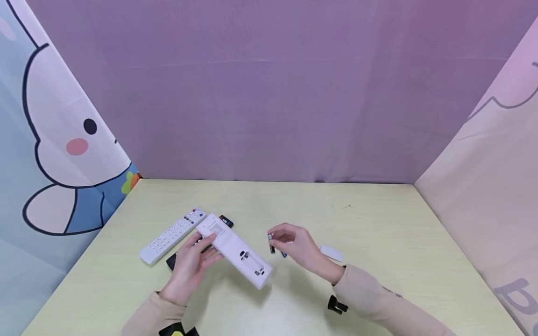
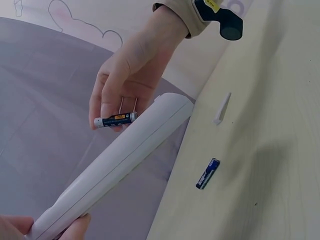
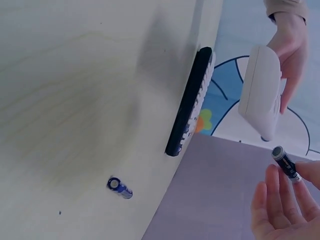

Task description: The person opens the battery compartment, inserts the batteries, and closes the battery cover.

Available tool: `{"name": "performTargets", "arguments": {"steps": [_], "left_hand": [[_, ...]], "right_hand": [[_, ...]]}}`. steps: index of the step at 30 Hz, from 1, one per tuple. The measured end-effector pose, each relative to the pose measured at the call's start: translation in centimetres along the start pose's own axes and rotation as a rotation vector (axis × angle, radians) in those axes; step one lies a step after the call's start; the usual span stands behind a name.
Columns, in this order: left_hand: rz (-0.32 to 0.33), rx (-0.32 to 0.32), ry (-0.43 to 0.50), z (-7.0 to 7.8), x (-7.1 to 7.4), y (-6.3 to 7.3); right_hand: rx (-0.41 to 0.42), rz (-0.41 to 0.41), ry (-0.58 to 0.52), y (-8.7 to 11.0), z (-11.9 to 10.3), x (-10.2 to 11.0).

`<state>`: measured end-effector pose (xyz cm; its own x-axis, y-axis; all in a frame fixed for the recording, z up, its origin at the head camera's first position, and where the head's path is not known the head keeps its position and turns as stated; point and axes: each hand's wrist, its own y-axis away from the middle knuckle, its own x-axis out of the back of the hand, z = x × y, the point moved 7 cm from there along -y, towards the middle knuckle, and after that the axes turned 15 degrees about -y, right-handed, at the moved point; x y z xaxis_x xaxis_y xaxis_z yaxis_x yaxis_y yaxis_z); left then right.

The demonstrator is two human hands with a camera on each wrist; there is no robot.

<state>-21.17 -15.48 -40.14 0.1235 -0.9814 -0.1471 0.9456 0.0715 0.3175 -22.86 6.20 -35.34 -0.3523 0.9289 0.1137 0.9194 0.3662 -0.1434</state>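
My left hand (image 1: 190, 267) grips a white remote control (image 1: 235, 250) by one end, back side up. Its battery compartment (image 1: 252, 262) is uncovered, and no battery shows inside. Between thumb and fingers my right hand (image 1: 299, 247) pinches a dark battery (image 2: 116, 119), held above the table just right of the remote's compartment end and apart from it. A second, blue battery (image 2: 207, 173) lies on the table below the right hand. The white battery cover (image 1: 331, 253) rests on the table behind the right wrist.
On the left of the table (image 1: 370, 219) lie another white remote (image 1: 172, 236), buttons up, and a black remote (image 1: 226, 221) partly hidden by the left hand and the held remote. A purple cloth (image 1: 269, 93) hangs behind the table, with printed cloths (image 1: 71, 140) at the sides.
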Motion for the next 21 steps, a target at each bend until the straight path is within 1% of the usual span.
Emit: {"name": "performTargets", "arguments": {"steps": [2, 7, 14, 21], "left_hand": [[-0.003, 0.001, 0.001, 0.0, 0.0, 0.0], [-0.007, 0.003, 0.01, 0.1, -0.1, 0.1], [-0.013, -0.008, 0.013, 0.1, -0.4, 0.1], [-0.012, -0.012, 0.013, 0.2, -0.6, 0.1]], "right_hand": [[-0.017, -0.005, -0.001, 0.2, -0.4, -0.3], [0.006, -0.033, 0.019, 0.5, -0.8, -0.9], [0.017, -0.053, 0.013, 0.1, 1.6, -1.1], [0.025, -0.064, 0.007, 0.2, 2.0, -1.5]]}}
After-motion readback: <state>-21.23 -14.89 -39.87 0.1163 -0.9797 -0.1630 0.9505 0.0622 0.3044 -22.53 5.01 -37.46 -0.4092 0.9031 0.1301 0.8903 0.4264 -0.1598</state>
